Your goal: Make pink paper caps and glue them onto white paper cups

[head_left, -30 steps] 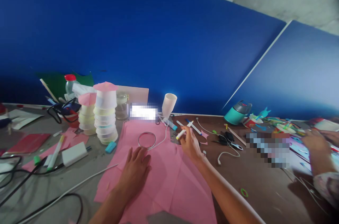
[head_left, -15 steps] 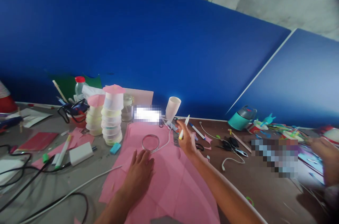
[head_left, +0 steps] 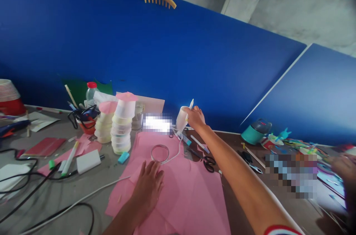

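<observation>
Pink paper (head_left: 180, 190) lies in front of me, and my left hand (head_left: 148, 181) rests flat on it with the fingers stretched out. Just beyond those fingertips is a coiled white cable (head_left: 160, 153). My right hand (head_left: 197, 117) reaches far forward, its fingers closed on a slim white marker (head_left: 191, 103) that points upward. Its fingers are at the rim of a white paper cup (head_left: 181, 119) standing near the blue partition; whether they grip the cup too, I cannot tell. Scissors with black handles (head_left: 209, 164) lie beside the paper, under my right forearm.
Stacked cups (head_left: 121, 131) with pink tops stand left of the paper, near a blue eraser (head_left: 124, 157) and a white charger (head_left: 88, 161). A teal container (head_left: 256, 132) stands to the right. Another person's hand (head_left: 343, 166) is blurred at the right edge. A blue partition (head_left: 167, 53) rises behind.
My right hand has moved forward and up, from above the paper's far right edge to the white cup, with the marker still in it. My left hand stays on the paper.
</observation>
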A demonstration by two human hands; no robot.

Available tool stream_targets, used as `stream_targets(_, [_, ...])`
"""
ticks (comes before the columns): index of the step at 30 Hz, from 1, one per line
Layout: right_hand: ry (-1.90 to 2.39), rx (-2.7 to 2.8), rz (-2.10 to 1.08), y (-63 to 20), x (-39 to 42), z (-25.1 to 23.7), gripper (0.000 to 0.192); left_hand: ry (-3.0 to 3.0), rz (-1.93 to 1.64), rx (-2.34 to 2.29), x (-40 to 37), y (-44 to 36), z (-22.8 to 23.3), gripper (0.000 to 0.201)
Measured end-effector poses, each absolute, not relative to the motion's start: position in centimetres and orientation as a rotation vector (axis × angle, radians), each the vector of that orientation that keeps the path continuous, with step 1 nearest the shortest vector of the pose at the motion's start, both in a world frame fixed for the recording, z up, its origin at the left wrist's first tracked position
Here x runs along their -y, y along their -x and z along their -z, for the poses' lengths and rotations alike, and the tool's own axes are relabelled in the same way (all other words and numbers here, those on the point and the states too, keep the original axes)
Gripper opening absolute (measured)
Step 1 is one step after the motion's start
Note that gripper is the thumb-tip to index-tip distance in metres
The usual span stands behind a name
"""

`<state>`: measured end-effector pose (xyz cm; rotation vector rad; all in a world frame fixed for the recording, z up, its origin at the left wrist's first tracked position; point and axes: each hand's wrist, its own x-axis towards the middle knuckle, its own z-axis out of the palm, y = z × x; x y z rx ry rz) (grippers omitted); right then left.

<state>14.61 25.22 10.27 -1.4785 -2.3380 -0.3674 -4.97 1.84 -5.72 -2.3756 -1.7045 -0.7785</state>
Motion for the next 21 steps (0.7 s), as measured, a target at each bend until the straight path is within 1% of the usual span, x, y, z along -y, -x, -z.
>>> stream_targets(3, [1.5,2.406,0.382,-14.7,-25.8,-10.4,0.048,2.405,0.707,1.707,-1.6,4.9,5.2,0.023])
stream_targets(7, [1.485,2.453,0.41,-14.8,-26.0,-10.5,0.049,2.418,0.727,1.75,-1.2,4.8,4.5,0.022])
stream_targets(12, [1.438,2.415,0.476,-15.1,-26.3,-10.5,0.051,2.442,0.652,1.741,-1.3,4.9,4.7,0.025])
stream_targets(16, [1.348,2.349,0.514,-15.7,-26.6,-11.2,0.046,2.462,0.609,1.766,-1.4,4.8,4.7,0.027])
stream_targets(21, [1.218,2.127,0.584,-16.7,-25.2,-12.6,0.038,2.534,0.518,1.835,-1.5,4.7,4.0,0.028])
